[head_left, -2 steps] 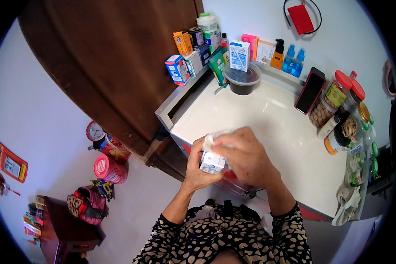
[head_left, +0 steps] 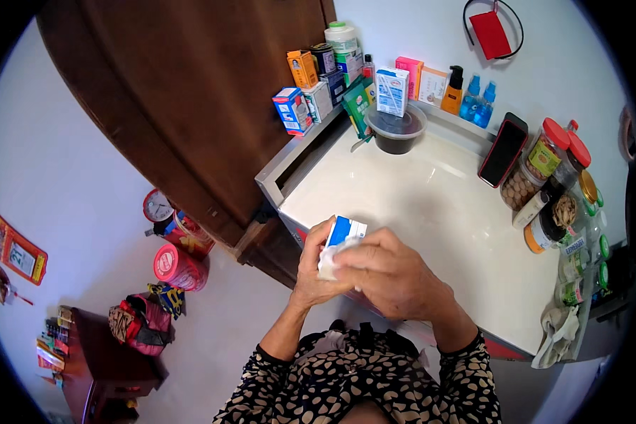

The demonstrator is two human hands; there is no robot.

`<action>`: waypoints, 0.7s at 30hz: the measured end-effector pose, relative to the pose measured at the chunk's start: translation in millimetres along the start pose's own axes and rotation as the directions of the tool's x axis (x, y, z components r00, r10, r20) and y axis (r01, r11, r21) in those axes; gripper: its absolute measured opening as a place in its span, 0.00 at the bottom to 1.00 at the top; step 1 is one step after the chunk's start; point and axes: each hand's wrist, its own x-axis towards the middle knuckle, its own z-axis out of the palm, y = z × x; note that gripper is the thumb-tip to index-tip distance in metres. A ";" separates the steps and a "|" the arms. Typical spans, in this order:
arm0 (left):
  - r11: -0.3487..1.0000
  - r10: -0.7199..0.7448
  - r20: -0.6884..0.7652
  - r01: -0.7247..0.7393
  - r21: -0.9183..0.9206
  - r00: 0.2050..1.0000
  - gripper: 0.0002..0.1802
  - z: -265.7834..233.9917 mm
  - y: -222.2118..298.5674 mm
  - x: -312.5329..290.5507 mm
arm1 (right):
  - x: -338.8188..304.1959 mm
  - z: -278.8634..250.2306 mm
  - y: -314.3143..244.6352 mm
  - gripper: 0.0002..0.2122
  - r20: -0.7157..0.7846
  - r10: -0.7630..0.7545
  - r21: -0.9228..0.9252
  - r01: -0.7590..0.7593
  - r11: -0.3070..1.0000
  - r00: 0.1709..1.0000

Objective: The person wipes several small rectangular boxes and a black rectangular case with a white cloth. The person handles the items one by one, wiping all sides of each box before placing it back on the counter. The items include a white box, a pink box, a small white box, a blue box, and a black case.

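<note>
By near edge of table (head_left: 438,201), box (head_left: 345,230) clamped in left hand (head_left: 312,268); right hand (head_left: 397,275) pinching cloth (head_left: 329,264), pressed against box. Open room ahead: white top stretches from hands to bowl (head_left: 394,143) at back, phone (head_left: 503,150) and jars (head_left: 544,157) lining right side.

Beyond the hands (head_left: 394,275), the glossy white table (head_left: 431,212) carries a lidded, round plastic bowl (head_left: 394,145); to their right, a black, red-edged phone (head_left: 503,150), a clear, brown-filled jar (head_left: 520,187) and a crumpled off-white cloth (head_left: 558,332).
</note>
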 end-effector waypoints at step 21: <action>0.847 -0.255 0.000 0.224 -0.482 0.967 0.42 -6.7 20.2 -8.0 | 16.3 13.2 21.2 0.23 -0.057 0.387 0.661 -0.256 0.706 0.920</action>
